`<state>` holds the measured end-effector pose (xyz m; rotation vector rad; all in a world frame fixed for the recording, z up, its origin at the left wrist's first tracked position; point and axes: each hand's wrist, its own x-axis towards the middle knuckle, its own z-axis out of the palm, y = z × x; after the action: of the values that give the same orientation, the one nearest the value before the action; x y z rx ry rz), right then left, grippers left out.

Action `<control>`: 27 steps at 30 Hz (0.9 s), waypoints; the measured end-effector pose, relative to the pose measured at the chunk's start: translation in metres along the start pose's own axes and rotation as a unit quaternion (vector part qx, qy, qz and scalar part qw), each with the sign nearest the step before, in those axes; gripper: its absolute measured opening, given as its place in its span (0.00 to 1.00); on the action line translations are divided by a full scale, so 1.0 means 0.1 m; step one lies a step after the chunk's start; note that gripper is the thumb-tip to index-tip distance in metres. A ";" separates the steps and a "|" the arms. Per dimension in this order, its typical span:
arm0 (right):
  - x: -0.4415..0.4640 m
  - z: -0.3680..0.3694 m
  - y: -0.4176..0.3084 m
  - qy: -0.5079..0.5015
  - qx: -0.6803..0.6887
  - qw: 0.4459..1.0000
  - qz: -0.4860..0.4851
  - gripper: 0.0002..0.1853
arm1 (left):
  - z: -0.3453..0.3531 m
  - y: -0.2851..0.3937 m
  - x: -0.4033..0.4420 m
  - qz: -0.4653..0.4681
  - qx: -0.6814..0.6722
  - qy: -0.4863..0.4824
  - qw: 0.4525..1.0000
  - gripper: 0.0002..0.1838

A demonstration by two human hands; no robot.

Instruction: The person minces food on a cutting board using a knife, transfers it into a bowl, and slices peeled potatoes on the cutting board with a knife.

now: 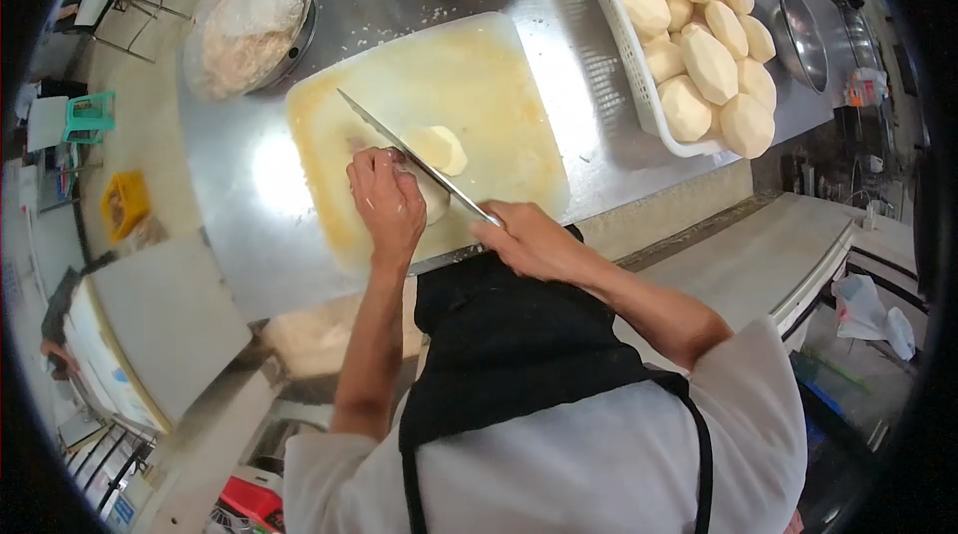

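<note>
Right hand [534, 240] closed round the handle of the knife [419, 161]; left hand [387, 200], fingers bunched and bent, steadies a peeled potato [435, 201] (partly hidden) on the cutting board [499, 65]. Cut piece [444, 151] lies across the blade. Basket [644, 105] of peeled potatoes [709, 65] stands on counter [589, 85], beyond board's right edge.

Green stool [91, 117], yellow bin [125, 205] on floor [148, 120], left; white plastic bag [858, 310], lower right.
</note>
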<state>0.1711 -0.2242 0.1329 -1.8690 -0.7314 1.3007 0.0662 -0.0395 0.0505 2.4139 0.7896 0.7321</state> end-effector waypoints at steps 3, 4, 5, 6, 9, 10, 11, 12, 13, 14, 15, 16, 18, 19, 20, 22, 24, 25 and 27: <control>0.43 0.18 0.26 0.028 0.001 0.998 -0.055 0.24 | -0.02 0.01 0.00 -0.002 -0.012 -0.003 1.000 0.10; 0.38 0.11 0.12 0.016 -0.002 0.999 -0.036 0.25 | -0.02 0.01 0.04 0.000 -0.012 0.002 1.000 0.10; 0.21 0.05 -0.03 0.004 -0.003 1.000 -0.011 0.25 | -0.03 0.01 0.03 -0.001 -0.012 0.001 1.000 0.11; 0.05 -0.01 -0.16 -0.009 -0.003 1.000 0.016 0.27 | -0.03 0.02 0.01 -0.003 -0.015 -0.001 1.000 0.11; -0.29 -0.09 -0.27 0.003 0.020 0.999 0.028 0.27 | -0.02 -0.01 0.00 -0.004 -0.019 -0.004 1.000 0.11; -0.20 -0.06 -0.23 0.003 0.017 1.000 0.017 0.26 | -0.02 -0.02 0.01 -0.004 -0.017 -0.003 1.000 0.11; -0.04 0.00 -0.12 0.003 0.015 1.000 0.006 0.26 | -0.01 -0.04 0.02 -0.002 -0.015 -0.003 1.000 0.11; 0.11 0.05 -0.03 0.002 0.010 1.000 -0.005 0.26 | 0.00 -0.04 0.01 -0.003 -0.013 -0.001 1.000 0.11; 0.25 0.09 0.01 0.003 0.000 1.000 -0.016 0.26 | -0.02 -0.03 0.01 -0.007 -0.021 0.002 1.000 0.11; 0.36 0.14 0.04 0.008 -0.007 1.000 -0.025 0.26 | -0.03 -0.02 0.00 -0.008 -0.031 0.002 0.999 0.11; 0.40 0.13 -0.02 0.017 -0.014 0.999 -0.035 0.26 | -0.03 -0.01 0.02 -0.005 -0.044 0.001 0.999 0.11; 0.34 0.08 -0.08 0.012 -0.005 1.000 -0.018 0.26 | 0.00 -0.01 0.06 -0.006 -0.044 0.007 0.999 0.12; 0.03 0.00 -0.24 -0.009 0.019 0.999 0.025 0.26 | 0.00 -0.04 0.00 -0.020 -0.042 0.011 0.999 0.12; -0.13 -0.03 -0.30 -0.012 0.021 0.999 0.033 0.26 | -0.01 -0.03 -0.02 -0.024 -0.039 0.004 0.999 0.12; -0.28 -0.07 -0.35 -0.016 0.020 0.999 0.039 0.26 | -0.02 -0.02 -0.01 -0.028 -0.035 0.000 0.999 0.13; -0.31 -0.07 -0.34 -0.018 0.015 0.999 0.037 0.27 | -0.03 -0.04 -0.02 -0.032 -0.025 0.001 0.999 0.13; -0.17 0.00 -0.16 -0.007 0.007 1.000 0.023 0.27 | 0.01 -0.04 -0.02 -0.028 -0.016 0.009 0.999 0.14; -0.01 0.04 -0.03 -0.001 0.004 1.000 0.017 0.27 | 0.01 -0.02 -0.03 -0.026 -0.029 0.011 0.999 0.13; 0.30 0.16 0.14 0.010 -0.003 1.000 0.003 0.27 | -0.03 0.02 -0.05 -0.024 -0.050 0.014 0.998 0.13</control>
<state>0.1660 -0.2044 0.1019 -1.8875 -0.7191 1.2835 0.0614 -0.0434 0.0522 2.2929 0.7994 0.7702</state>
